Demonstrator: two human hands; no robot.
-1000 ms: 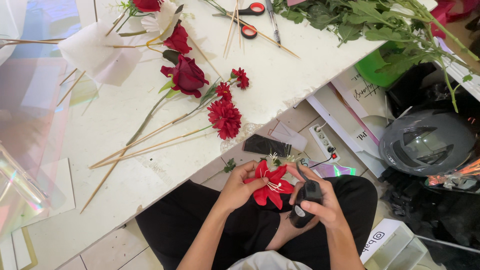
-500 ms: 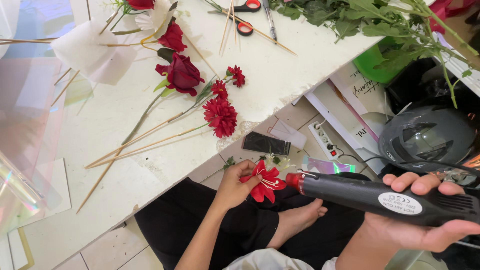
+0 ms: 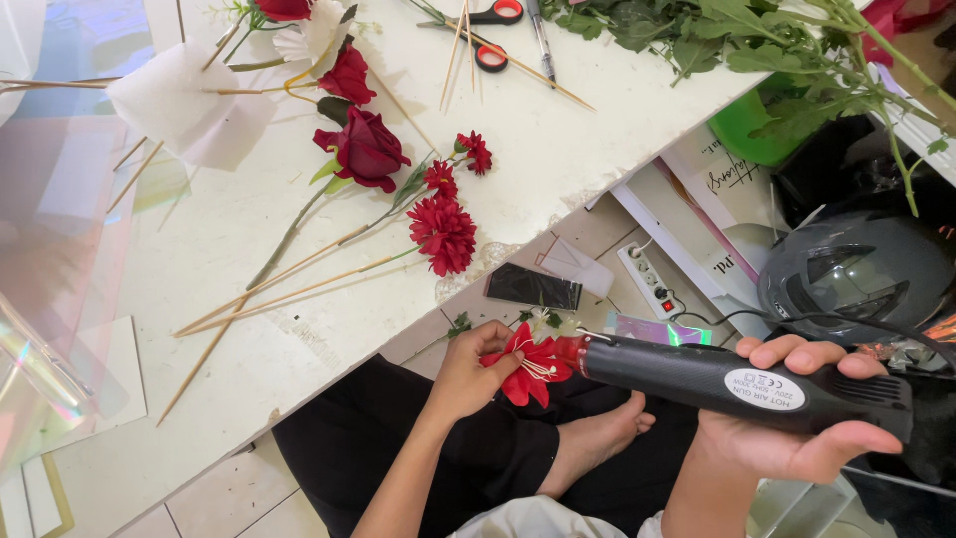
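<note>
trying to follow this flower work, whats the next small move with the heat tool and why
Probably hold the nozzle steady at the flower's base a moment. The right hand grips the black heat tool, whose tip already meets the red flower pinched in the left hand. The fingers sit close to the nozzle, so easing them back slightly seems wise.

Red flower (image 3: 533, 364), black heat gun (image 3: 737, 384), seemingly grey helmet (image 3: 856, 274).

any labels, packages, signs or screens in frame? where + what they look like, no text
Oval white label: side of the black heat tool in the right hand.
White printed cards: floor, right of the table, rectangular, dark lettering.
Dark glossy rectangle: floor below the table edge; screen or packet unclear.
</note>
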